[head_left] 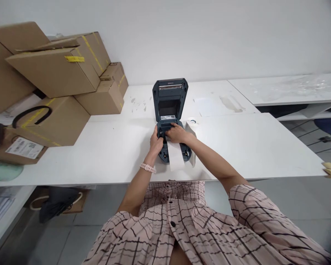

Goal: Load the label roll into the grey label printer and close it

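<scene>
A dark blue label printer [169, 99] stands open on the white table [105, 154], its lid tipped up and back. A strip of white label paper [176, 156] runs out of it toward me over the front edge. My left hand [156, 140] rests on the left side of the printer's open bay, fingers curled against it. My right hand [176, 133] lies over the paper inside the bay, fingers bent down onto it. A white roll of labels [191, 123] stands just right of the printer.
Several brown cardboard boxes [52, 73] are stacked at the table's left end. A white sheet [208, 106] lies on the far table behind the printer. A lower white shelf [289, 90] runs off to the right. A bag [55, 204] sits on the floor below.
</scene>
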Tool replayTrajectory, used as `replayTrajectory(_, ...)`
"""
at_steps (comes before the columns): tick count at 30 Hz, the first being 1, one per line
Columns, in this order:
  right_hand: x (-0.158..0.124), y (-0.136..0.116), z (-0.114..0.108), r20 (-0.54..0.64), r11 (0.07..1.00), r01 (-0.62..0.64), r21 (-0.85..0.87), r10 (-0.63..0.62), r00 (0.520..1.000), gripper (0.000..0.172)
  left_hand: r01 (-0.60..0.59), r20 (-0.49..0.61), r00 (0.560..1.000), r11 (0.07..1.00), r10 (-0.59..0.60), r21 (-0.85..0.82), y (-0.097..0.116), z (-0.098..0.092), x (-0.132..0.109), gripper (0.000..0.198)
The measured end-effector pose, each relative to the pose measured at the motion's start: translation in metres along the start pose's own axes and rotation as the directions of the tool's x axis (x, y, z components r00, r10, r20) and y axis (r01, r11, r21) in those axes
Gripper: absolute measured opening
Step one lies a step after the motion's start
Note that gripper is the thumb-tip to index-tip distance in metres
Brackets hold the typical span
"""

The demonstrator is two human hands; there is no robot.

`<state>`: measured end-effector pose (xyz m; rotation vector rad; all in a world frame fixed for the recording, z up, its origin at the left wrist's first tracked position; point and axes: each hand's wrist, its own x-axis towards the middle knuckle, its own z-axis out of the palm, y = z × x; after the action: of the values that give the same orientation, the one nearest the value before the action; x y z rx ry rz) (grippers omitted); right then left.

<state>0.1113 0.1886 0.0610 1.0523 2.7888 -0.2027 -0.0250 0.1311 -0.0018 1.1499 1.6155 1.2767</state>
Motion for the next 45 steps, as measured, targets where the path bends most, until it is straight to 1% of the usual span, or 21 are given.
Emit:
replayTrajectory(3,0.0,0.007,-0.008,0.096,0.991,0.102,0.083,-0.11,0.989,0.032,-0.031,0.0,1.0,0.999,0.031,-0.02,-0.002,0.001,0.001,0.093)
replayTrajectory(5,-0.005,0.016,-0.016,0.122,0.958,0.181,0.222,-0.212,0.97,0.037,-0.04,0.0,0.999,0.999,0.04,-0.028,-0.005,0.001,0.002,0.092)
replayTrajectory(6,-0.01,0.022,-0.02,0.108,0.917,0.223,0.331,-0.272,0.956,0.039,-0.037,0.002,0.999,0.999,0.037,-0.033,-0.006,0.001,0.003,0.092)
replayTrajectory(7,-0.017,0.028,-0.021,0.069,0.849,0.265,0.457,-0.331,0.941,0.041,-0.03,0.005,1.0,0.999,0.03,-0.039,-0.007,0.001,0.003,0.091)
replayTrajectory(8,-0.027,0.036,-0.021,0.005,0.75,0.306,0.586,-0.381,0.925,0.043,-0.022,0.009,1.0,0.999,0.023,-0.045,-0.007,0.001,0.003,0.091)
replayTrajectory(10,-0.052,0.055,-0.014,-0.178,0.5,0.385,0.776,-0.411,0.894,0.047,-0.012,0.017,1.0,0.998,0.013,-0.054,-0.006,0.0,0.002,0.091)
replayTrajectory(12,-0.085,0.078,0.002,-0.379,0.273,0.461,0.844,-0.305,0.874,0.048,-0.002,0.024,1.0,0.999,0.004,-0.054,-0.001,-0.001,-0.002,0.091)
replayTrajectory(13,-0.103,0.091,0.013,-0.459,0.2,0.495,0.845,-0.202,0.865,0.045,0.008,0.026,1.0,0.999,-0.007,-0.05,0.001,-0.002,-0.004,0.092)
replayTrajectory(15,-0.138,0.116,0.035,-0.527,0.145,0.516,0.844,0.049,0.849,0.042,0.039,0.029,0.999,0.998,-0.038,-0.044,0.006,-0.003,-0.007,0.092)
replayTrajectory(17,-0.165,0.139,0.054,-0.472,0.149,0.449,0.881,0.213,0.856,0.042,0.06,0.03,0.998,0.997,-0.058,-0.043,0.009,-0.004,-0.01,0.092)
replayTrajectory(19,-0.179,0.156,0.066,-0.37,0.202,0.321,0.925,0.296,0.881,0.041,0.059,0.036,0.998,0.997,-0.057,-0.045,0.011,-0.005,-0.011,0.092)
replayTrajectory(21,-0.179,0.163,0.073,-0.284,0.272,0.194,0.943,0.345,0.895,0.036,0.054,0.039,0.998,0.997,-0.052,-0.051,0.012,-0.005,-0.012,0.092)
replayTrajectory(23,-0.169,0.161,0.077,-0.232,0.307,0.118,0.944,0.368,0.9,0.034,0.057,0.042,0.998,0.996,-0.055,-0.064,0.013,-0.005,-0.012,0.093)
replayTrajectory(26,-0.152,0.151,0.082,-0.172,0.299,0.062,0.952,0.359,0.917,0.042,0.056,0.035,0.998,0.995,-0.053,-0.079,0.013,-0.004,-0.011,0.094)
replayTrajectory(29,-0.149,0.145,0.085,-0.137,0.291,0.035,0.956,0.338,0.931,0.056,0.038,0.021,0.999,0.995,-0.036,-0.088,0.009,-0.004,-0.009,0.093)
replayTrajectory(33,-0.149,0.156,0.071,-0.231,0.294,0.117,0.949,0.388,0.892,0.072,0.018,0.032,0.999,0.995,-0.015,-0.1,0.002,-0.004,-0.005,0.094)
replayTrajectory(35,-0.137,0.163,0.058,-0.225,0.342,0.087,0.936,0.388,0.894,0.081,0.015,0.038,0.999,0.995,-0.011,-0.103,-0.001,-0.004,-0.003,0.094)
replayTrajectory(37,-0.113,0.167,0.046,-0.16,0.412,-0.006,0.911,0.367,0.916,0.092,0.011,0.04,0.999,0.994,-0.007,-0.11,-0.003,-0.004,-0.002,0.094)
replayTrajectory(39,-0.086,0.167,0.038,-0.095,0.471,-0.084,0.878,0.343,0.935,0.095,0.003,0.034,0.999,0.993,0.001,-0.12,-0.003,-0.003,-0.002,0.093)
replayTrajectory(42,-0.054,0.162,0.035,-0.092,0.487,-0.108,0.867,0.369,0.925,0.079,-0.001,0.014,1.0,0.99,0.003,-0.141,-0.002,0.0,-0.002,0.092)
replayTrajectory(45,-0.046,0.157,0.031,-0.177,0.465,-0.047,0.884,0.428,0.886,0.065,0.01,-0.001,1.0,0.987,-0.01,-0.162,-0.002,0.001,-0.002,0.092)
